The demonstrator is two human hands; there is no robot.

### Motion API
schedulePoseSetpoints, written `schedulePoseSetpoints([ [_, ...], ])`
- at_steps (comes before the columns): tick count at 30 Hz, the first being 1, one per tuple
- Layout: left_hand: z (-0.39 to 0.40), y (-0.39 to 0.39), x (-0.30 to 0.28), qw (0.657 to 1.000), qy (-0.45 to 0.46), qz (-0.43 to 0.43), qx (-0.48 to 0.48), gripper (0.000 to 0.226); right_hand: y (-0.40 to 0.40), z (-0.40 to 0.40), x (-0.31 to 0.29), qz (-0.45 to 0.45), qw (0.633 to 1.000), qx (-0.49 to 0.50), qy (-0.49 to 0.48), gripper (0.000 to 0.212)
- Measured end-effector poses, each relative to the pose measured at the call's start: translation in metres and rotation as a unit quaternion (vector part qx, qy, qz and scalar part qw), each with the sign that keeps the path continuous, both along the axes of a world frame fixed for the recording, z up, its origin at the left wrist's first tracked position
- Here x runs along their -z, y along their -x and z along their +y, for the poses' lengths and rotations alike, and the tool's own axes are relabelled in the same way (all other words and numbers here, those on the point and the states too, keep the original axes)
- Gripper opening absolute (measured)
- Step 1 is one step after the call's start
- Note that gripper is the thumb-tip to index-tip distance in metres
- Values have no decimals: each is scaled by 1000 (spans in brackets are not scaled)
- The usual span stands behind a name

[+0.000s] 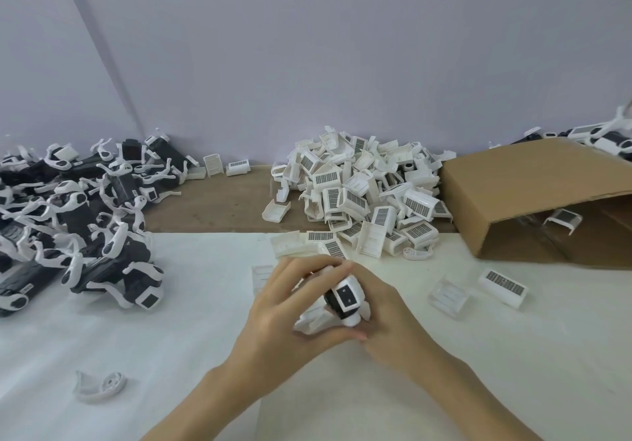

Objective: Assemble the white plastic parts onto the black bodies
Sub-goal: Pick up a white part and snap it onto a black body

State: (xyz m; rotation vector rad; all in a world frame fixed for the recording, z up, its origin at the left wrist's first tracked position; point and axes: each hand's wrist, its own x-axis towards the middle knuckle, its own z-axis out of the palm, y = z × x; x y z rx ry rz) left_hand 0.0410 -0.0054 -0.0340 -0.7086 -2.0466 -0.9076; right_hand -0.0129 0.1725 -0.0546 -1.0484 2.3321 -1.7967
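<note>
Two hands meet at the centre of our view, low over the white table sheet (171, 355): left hand (278, 317) and right hand (386, 314) both curl round one black body (337, 298) with white plastic parts (313, 314) on it. We see left fingers wrapped over the top and the thumb underneath; right fingers cup it from the 3 o'clock side, with the thumb at its lower end. The body's square end face points toward us, tilted. At 9 o'clock lies a heap of black bodies with white clips (75, 214), piled and tangled, reaching to the far wall. At 12 to 1 o'clock sits a pile of white grille parts (362, 194), some spilled onto the sheet just beyond the hands. At 3 o'clock a cardboard box (519, 194) lies on its side, its opening facing right, one white part inside. Two loose white parts (502, 286) rest at 3 o'clock, near the right hand but apart from it. A lone white ring piece (101, 386) sits at 8 o'clock. More black-and-white units (608, 139) show behind the box at 2 o'clock.
</note>
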Motion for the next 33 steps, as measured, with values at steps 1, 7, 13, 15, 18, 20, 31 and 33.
schedulePoseSetpoints([
  [1, 0, 1, 0, 1000, 3, 2, -1, 66, 2, 1, 1, 2, 1000, -1, 0, 58],
  [7, -1, -1, 1, 994, -78, -78, 20, 34, 3, 3, 5, 53, 997, 39, -37, 67],
  [13, -10, 1, -5, 980, -118, -157, 40, 28, 4, 4, -1, 123, 984, 105, -73, 59],
  [15, -11, 1, -7, 978, -123, -163, 46, 25, 2, 2, -4, 125, 985, 100, -71, 59],
  [18, -11, 1, -6, 976, -126, -170, 42, 29, 0, 1, -5, 123, 984, 109, -75, 56],
  [20, -16, 2, -5, 984, -77, -161, 8, 34, 1, 2, -7, 142, 976, 144, -75, 52],
  [31, -47, 15, -6, 988, 83, -129, 10, 88, 3, 11, -15, 199, 955, 190, -110, 65],
  [33, -47, 15, -6, 988, 109, -107, -7, 84, 4, 12, -16, 213, 951, 197, -106, 63],
])
